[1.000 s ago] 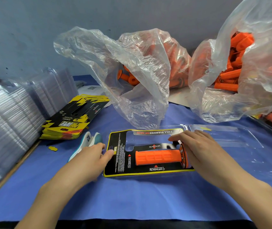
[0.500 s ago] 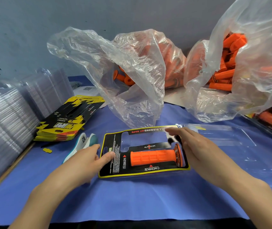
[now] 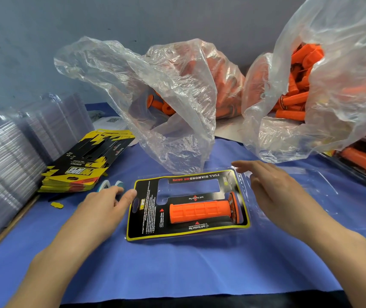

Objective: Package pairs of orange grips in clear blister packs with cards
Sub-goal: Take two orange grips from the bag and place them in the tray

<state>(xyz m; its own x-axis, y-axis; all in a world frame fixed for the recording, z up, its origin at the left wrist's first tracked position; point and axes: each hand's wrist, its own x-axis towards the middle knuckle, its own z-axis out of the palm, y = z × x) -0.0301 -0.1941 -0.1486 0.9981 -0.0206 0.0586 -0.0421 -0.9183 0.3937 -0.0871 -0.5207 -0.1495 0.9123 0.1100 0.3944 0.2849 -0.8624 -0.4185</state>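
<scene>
While one orange grip (image 3: 196,211) lay in the lower slot of one blister pack (image 3: 186,190) with one card (image 3: 146,218) on the blue cloth (image 3: 177,263), the left hand (image 3: 102,205), fingers loose, touched its left edge. The right hand (image 3: 273,192) hovered spread, holding nothing. Two bags (image 3: 173,130) of grips stood behind.
</scene>
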